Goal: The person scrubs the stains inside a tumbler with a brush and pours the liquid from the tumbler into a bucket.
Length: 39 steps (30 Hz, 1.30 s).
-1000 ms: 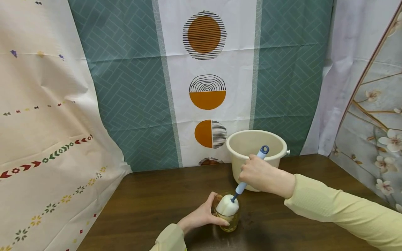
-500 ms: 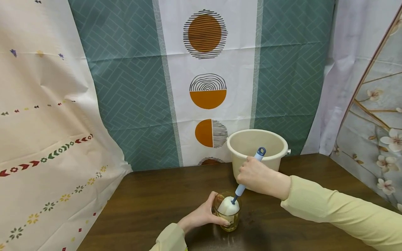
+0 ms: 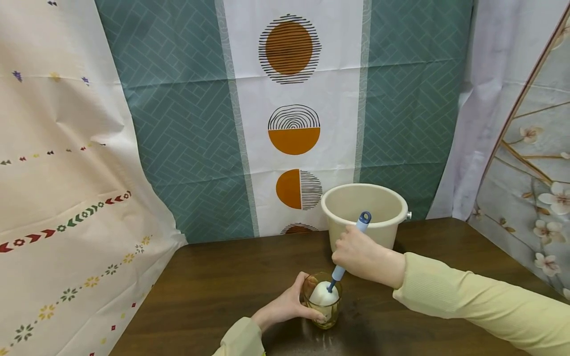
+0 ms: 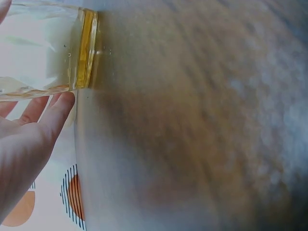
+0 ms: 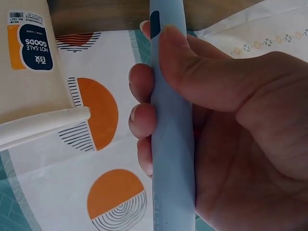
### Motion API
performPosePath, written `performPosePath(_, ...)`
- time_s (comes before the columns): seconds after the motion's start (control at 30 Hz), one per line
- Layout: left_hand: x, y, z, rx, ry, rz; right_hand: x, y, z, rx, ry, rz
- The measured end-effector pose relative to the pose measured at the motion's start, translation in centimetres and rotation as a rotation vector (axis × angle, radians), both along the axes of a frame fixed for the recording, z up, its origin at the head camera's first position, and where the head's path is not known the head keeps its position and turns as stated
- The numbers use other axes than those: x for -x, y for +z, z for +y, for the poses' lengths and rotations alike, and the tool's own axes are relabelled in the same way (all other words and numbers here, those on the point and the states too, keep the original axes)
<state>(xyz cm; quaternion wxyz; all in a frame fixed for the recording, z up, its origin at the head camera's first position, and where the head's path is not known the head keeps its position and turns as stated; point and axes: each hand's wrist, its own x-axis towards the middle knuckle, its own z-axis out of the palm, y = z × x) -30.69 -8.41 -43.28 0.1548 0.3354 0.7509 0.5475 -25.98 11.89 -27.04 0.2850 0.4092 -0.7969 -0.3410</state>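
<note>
An amber glass (image 3: 328, 316) stands upright on the brown table, and my left hand (image 3: 291, 302) grips it round its left side. The left wrist view shows the glass (image 4: 43, 53) from close by, with fingers along its wall and a pale mass inside. In my right hand (image 3: 359, 253) I hold the light-blue handle (image 5: 173, 139) of a cup brush, fingers and thumb wrapped round it. The brush's white sponge head (image 3: 324, 294) sits inside the glass, the handle slanting up to the right. My right hand is above the glass, in front of the bucket.
A cream bucket (image 3: 336, 217) stands behind the glass, towards the back of the table (image 3: 213, 287). Its label (image 5: 33, 43) shows in the right wrist view. Patterned cloths hang behind (image 3: 187, 123) and at both sides.
My right hand has moved a little down and left with the brush, and the sponge head sits deeper in the glass. The left hand and the glass have stayed in place.
</note>
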Motion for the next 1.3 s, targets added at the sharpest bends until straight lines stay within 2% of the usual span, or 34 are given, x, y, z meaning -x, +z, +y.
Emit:
performPosePath(0.2, 0.0, 0.0, -0.1, -0.007, 0.001, 0.01, -0.2, 0.0, -0.1, -0.013, -0.025, 0.003)
performPosePath(0.57, 0.0, -0.1, -0.1, -0.012, -0.001, 0.015, -0.3, -0.1, 0.2, -0.003, 0.012, 0.021)
performPosePath(0.87, -0.1, -0.1, -0.2, -0.01, -0.001, -0.019, -0.3, 0.0, 0.4, -0.014, 0.031, 0.019)
performPosePath(1.3, -0.1, 0.2, 0.0, -0.003, -0.005, -0.024, -0.5, 1.0, 0.5, -0.038, 0.031, 0.02)
